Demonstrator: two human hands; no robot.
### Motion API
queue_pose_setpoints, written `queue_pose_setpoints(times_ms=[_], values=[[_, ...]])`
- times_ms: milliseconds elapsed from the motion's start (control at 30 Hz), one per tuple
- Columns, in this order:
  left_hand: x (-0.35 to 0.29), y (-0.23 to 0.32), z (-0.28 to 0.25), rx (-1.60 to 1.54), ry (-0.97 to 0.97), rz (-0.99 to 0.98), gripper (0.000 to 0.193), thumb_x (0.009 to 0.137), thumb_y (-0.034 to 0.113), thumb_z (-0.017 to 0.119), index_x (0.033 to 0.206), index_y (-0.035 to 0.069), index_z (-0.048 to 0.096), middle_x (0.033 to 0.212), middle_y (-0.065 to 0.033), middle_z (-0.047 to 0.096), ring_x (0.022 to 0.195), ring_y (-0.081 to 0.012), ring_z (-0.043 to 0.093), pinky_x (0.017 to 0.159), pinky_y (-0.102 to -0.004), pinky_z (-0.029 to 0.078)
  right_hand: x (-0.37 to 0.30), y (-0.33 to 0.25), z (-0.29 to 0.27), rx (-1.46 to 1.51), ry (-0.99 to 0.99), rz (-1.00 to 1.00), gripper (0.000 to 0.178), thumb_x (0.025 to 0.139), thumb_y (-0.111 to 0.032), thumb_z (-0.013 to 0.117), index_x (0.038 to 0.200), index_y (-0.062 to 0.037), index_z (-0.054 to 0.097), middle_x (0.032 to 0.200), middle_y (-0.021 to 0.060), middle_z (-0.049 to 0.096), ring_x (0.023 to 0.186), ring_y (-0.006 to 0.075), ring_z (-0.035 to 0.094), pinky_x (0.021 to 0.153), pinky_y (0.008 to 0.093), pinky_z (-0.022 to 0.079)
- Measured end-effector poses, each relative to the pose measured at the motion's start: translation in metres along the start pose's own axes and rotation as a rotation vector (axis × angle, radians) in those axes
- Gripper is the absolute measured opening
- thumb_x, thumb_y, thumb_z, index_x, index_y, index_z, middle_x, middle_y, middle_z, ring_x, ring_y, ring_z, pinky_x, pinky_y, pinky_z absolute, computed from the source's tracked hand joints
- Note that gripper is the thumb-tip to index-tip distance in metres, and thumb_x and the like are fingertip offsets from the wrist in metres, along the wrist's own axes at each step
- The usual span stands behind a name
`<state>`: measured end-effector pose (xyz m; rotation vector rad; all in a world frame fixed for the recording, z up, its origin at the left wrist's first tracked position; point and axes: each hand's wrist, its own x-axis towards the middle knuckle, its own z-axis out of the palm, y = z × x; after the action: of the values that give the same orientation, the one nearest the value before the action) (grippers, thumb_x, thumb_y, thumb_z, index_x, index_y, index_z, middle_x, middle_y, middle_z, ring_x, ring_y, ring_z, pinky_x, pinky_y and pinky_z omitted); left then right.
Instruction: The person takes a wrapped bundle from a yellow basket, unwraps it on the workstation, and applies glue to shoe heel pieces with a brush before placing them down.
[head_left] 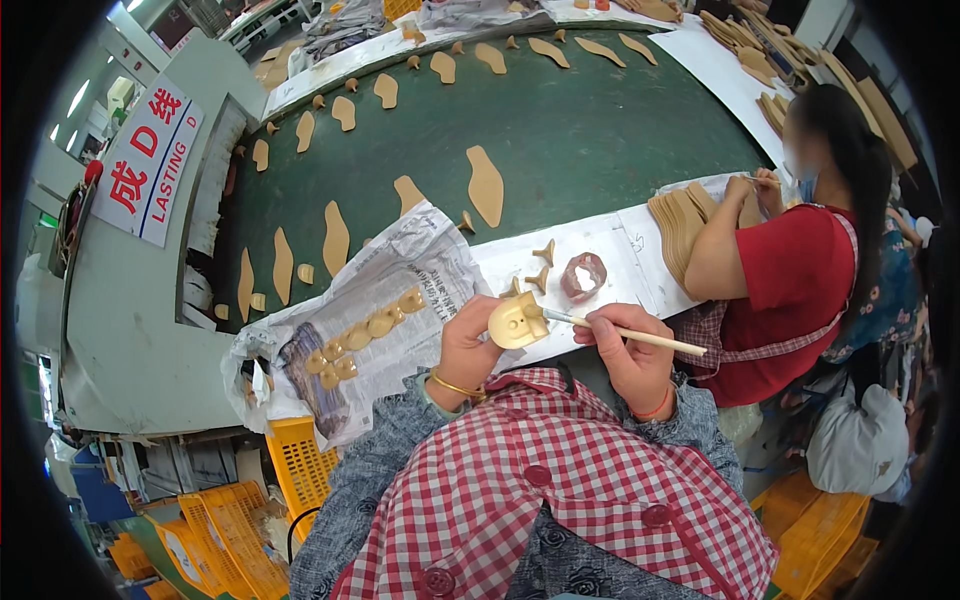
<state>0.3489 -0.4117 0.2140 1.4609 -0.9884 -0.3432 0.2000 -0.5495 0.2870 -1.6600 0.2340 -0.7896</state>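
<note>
My left hand [468,345] grips a small tan shoe heel [517,321], its hollowed face with small holes turned up. Pinched in my right hand [632,362] is a brush [650,338] with a pale wooden handle; its bristles touch the heel's edge. Just beyond my hands stands a round, stained glue pot [583,277] with white stuff inside. Several more heels [543,252] lie beside it on white paper. To the left, several glossy heels [381,321] are lined up on a newspaper sheet [440,250].
A green conveyor belt [400,140] carries tan insoles [486,187] and heels in rows. To the right, a person in red [800,255] works by a stack of insoles [672,235]. A grey machine housing [130,300] stands left; yellow crates [300,465] sit below.
</note>
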Motion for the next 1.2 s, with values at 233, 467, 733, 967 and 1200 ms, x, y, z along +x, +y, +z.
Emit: queue_pose_setpoints(times_ms=[233,467,733,967,1200], values=[[-0.001,-0.006,-0.001,-0.008,0.008,0.003,0.023,0.072,-0.003,0.065,0.094,0.0,0.061,0.085,-0.0037,0.057,0.078,-0.0128,0.054,0.071,-0.0227,0.042,0.0,-0.01,-0.003,-0.222,-0.073,-0.055,0.01,0.082,-0.006,0.055,0.08,0.0028,0.06,0.067,0.0083,0.062,0.058,0.0142,0.061,0.052,0.0234,0.047],[-0.002,-0.002,0.005,-0.127,-0.036,-0.115,0.025,0.068,-0.001,0.067,0.093,0.001,0.062,0.086,-0.0066,0.061,0.081,-0.0184,0.055,0.073,-0.0262,0.043,0.002,-0.005,-0.001,-0.207,-0.071,-0.042,0.009,0.083,-0.002,0.052,0.083,0.0045,0.058,0.069,0.01,0.062,0.062,0.0139,0.061,0.057,0.0227,0.048],[-0.003,-0.002,0.005,-0.12,-0.048,-0.111,0.027,0.066,-0.002,0.068,0.092,0.0,0.062,0.086,-0.0067,0.061,0.08,-0.0184,0.055,0.073,-0.0263,0.043,0.006,-0.006,0.002,-0.433,-0.071,-0.25,0.006,0.08,-0.001,0.054,0.08,0.0027,0.059,0.067,0.0101,0.061,0.057,0.0165,0.059,0.053,0.0246,0.046],[-0.003,-0.007,0.006,-0.118,-0.017,-0.058,0.026,0.066,-0.002,0.067,0.091,0.001,0.063,0.086,-0.0066,0.061,0.081,-0.0193,0.055,0.072,-0.0269,0.043,0.001,-0.011,0.002,-0.422,-0.015,-0.307,0.005,0.079,-0.001,0.055,0.079,0.0015,0.059,0.068,0.0101,0.061,0.056,0.0194,0.058,0.051,0.0256,0.045],[0.002,-0.002,0.006,0.109,0.078,0.126,0.024,0.064,-0.003,0.065,0.088,0.002,0.064,0.083,-0.0091,0.062,0.079,-0.0227,0.056,0.071,-0.0287,0.044,0.0,-0.006,0.005,-0.447,-0.066,-0.283,0.005,0.079,-0.002,0.056,0.078,0.0016,0.059,0.065,0.0094,0.06,0.055,0.0185,0.058,0.05,0.0255,0.045]])
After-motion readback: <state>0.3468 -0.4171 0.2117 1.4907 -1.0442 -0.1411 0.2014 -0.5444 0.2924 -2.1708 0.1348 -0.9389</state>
